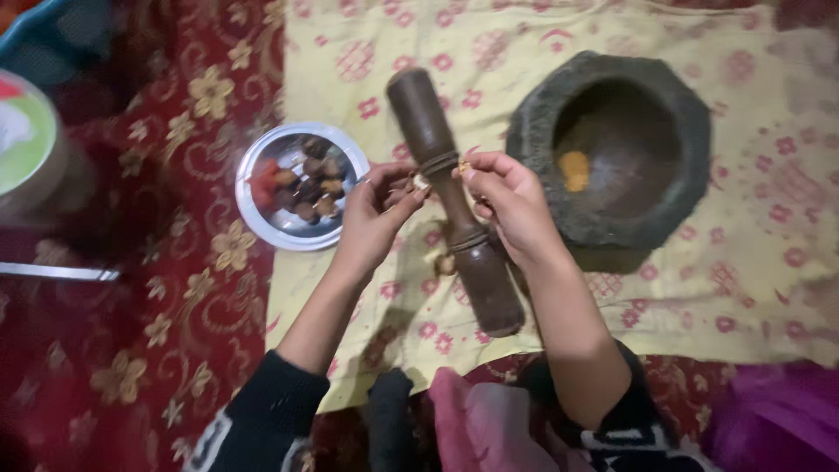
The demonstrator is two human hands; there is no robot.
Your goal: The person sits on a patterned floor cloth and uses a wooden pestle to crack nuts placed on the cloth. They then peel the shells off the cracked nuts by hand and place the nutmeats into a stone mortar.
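My left hand [377, 212] and my right hand [509, 201] meet over a yellow cloth [367, 288] with red flower prints, each pinching one small pale piece between the fingertips. A long dark wooden pestle [454, 197] lies on the cloth under and between the hands. Right of my right hand stands a heavy grey stone mortar [616, 144] with a small orange-yellow lump in its bowl. Left of my left hand sits a round steel plate [301, 185] holding several dark brown pieces and something red.
The cloth lies on a dark red carpet [149, 323] with gold flowers. A round container with a green and white lid [24, 140] stands at the far left, a flat metal strip [57, 273] below it. Purple fabric [778, 419] lies at the lower right.
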